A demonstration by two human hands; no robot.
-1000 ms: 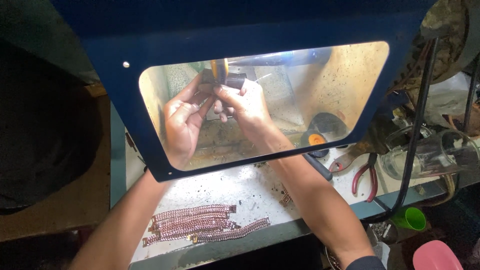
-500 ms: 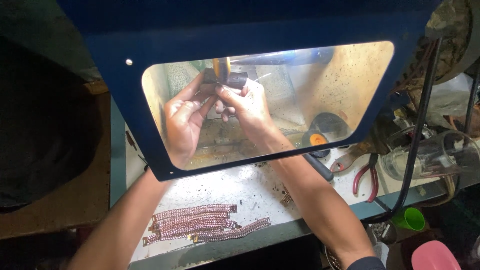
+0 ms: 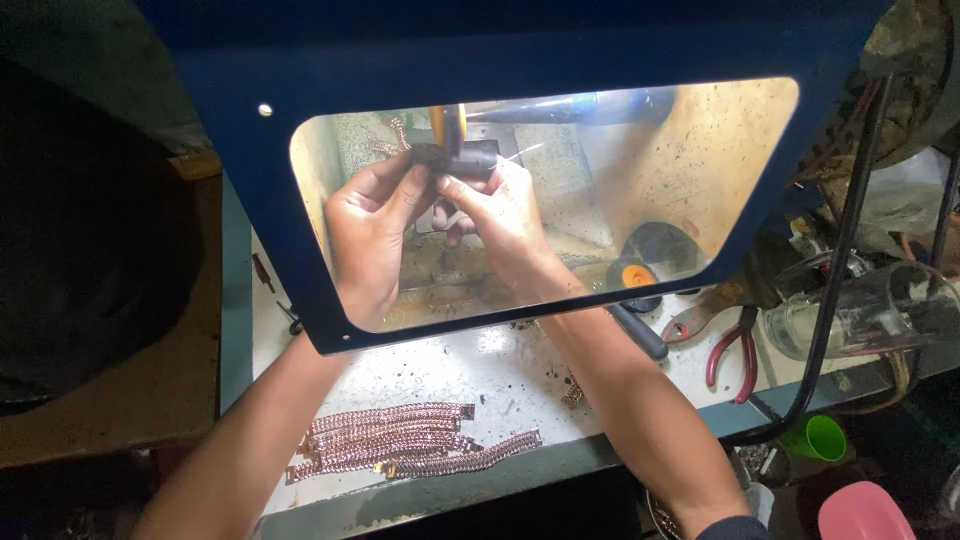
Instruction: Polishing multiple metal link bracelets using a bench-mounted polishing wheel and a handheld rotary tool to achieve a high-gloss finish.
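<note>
Behind the shield window, I am pinching a chain bracelet [image 3: 400, 138] in both left hand [image 3: 368, 232] and right hand [image 3: 503, 215] at the polishing wheel [image 3: 449, 128], while finished-looking bracelets [image 3: 400, 452] are lying on the bench [image 3: 500, 375].

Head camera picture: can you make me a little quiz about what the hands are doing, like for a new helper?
1. True or false: both hands are working behind the clear window of the blue shield.
2. Where do the pink-gold chain bracelets lie? A) inside the shield B) on the white bench in front of it C) in the green cup
3. What red-handled tool lies on the bench on the person's right?

Key
1. True. The left hand and right hand hold a small dark piece together.
2. B
3. Pliers
</note>
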